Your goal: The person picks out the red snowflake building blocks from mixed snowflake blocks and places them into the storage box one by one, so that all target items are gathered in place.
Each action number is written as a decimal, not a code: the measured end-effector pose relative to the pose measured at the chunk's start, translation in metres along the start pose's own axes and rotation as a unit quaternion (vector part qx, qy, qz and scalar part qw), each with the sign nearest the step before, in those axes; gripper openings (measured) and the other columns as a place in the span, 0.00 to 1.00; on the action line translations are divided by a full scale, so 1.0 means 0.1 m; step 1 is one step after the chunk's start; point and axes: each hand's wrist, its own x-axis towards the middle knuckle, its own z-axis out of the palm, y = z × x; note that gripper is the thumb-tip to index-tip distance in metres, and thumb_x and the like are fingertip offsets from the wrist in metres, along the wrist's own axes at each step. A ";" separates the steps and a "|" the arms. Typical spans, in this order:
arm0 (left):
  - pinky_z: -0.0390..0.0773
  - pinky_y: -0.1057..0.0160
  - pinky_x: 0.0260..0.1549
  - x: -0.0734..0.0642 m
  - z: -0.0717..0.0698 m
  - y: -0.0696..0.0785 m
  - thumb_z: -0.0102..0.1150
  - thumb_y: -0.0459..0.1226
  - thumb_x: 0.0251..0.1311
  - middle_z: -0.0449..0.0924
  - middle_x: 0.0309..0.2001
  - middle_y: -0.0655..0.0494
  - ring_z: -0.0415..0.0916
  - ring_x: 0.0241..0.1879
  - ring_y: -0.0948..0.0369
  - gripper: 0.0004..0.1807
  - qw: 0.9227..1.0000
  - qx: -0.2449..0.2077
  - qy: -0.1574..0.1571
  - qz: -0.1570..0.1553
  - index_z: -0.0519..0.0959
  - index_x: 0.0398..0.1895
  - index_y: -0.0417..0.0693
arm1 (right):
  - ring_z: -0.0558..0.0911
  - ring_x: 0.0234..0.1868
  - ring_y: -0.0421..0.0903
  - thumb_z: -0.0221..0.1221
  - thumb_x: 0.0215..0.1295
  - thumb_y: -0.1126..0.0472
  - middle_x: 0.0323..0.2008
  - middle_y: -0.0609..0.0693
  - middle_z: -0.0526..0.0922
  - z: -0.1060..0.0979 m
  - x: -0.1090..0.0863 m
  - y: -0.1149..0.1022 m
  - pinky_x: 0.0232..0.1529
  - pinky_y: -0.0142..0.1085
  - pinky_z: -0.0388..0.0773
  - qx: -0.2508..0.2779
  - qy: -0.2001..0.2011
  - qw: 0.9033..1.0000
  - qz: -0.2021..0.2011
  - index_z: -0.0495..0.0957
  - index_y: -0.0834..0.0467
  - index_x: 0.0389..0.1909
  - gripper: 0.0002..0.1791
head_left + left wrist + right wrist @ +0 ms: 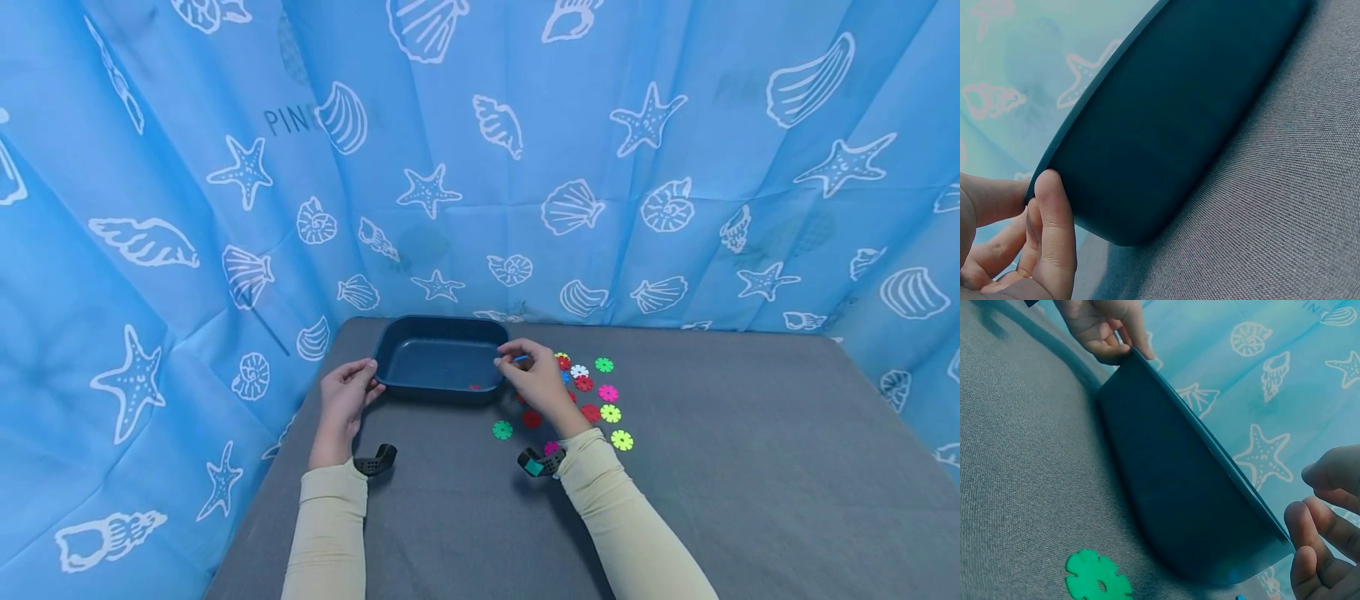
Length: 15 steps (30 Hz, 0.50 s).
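A dark blue rectangular tray (pixel 438 392) lies on the grey table, and one red piece (pixel 474 387) shows inside its near side. My left hand (pixel 347 404) pinches the tray's left rim between thumb and fingers; the left wrist view shows this grip closely. At the opposite end is my right hand (pixel 536 379), its fingers loosely bent by the rim. In the right wrist view its thumb and fingertips (pixel 1300 515) stand slightly apart with nothing visible between them. A bit of blue (pixel 521 358) shows beside these fingers in the head view.
Several notched plastic discs lie right of the tray, including a green disc (pixel 502 430), a pink disc (pixel 608 392) and a yellow disc (pixel 622 440). Some are partly hidden by my right arm. A blue shell-patterned curtain (pixel 465 233) hangs along the back and left table edges.
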 end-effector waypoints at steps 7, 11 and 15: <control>0.88 0.68 0.49 -0.01 0.01 0.01 0.60 0.45 0.78 0.76 0.58 0.49 0.77 0.49 0.58 0.24 1.000 -0.003 0.001 -0.003 0.76 0.69 0.41 | 0.84 0.40 0.61 0.65 0.74 0.61 0.42 0.57 0.84 -0.05 -0.01 -0.02 0.34 0.30 0.80 0.014 -0.003 1.000 -0.005 0.84 0.65 0.55 0.15; 0.88 0.67 0.50 -0.01 0.01 0.02 0.60 0.45 0.78 0.76 0.58 0.49 0.77 0.48 0.59 0.25 1.000 -0.005 -0.003 -0.003 0.75 0.69 0.40 | 0.83 0.41 0.65 0.65 0.74 0.61 0.42 0.57 0.84 -0.09 -0.02 -0.04 0.36 0.30 0.80 0.012 0.000 1.000 -0.009 0.84 0.65 0.55 0.14; 0.88 0.67 0.49 -0.01 0.00 0.02 0.60 0.45 0.78 0.76 0.58 0.48 0.77 0.48 0.59 0.25 1.000 -0.006 -0.004 -0.001 0.75 0.69 0.40 | 0.82 0.41 0.67 0.65 0.74 0.61 0.42 0.57 0.84 -0.12 -0.03 -0.05 0.33 0.30 0.78 0.008 0.006 1.000 -0.008 0.83 0.65 0.56 0.15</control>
